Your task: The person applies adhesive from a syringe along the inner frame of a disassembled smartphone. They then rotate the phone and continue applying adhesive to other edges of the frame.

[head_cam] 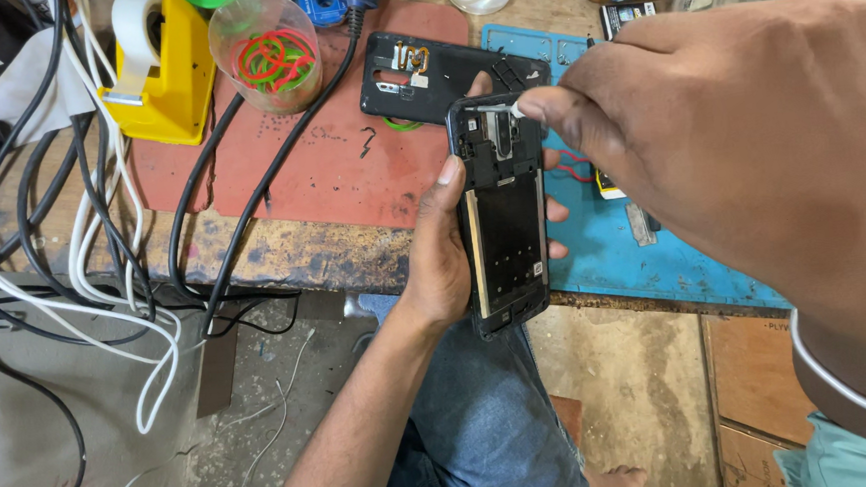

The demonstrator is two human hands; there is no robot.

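Phone frame [504,219] in left hand [439,253]

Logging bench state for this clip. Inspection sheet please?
Surface: worn wooden bench with red mat and blue mat.
Job's things: opened phone frame; black back cover lying on the mats.
Clutter: yellow tape dispenser, clear cup of rubber bands.
Hands: left hand grips the frame; right hand pinches at its top edge.
Cables: black and white cables tangled at left.
Surroundings: concrete floor.
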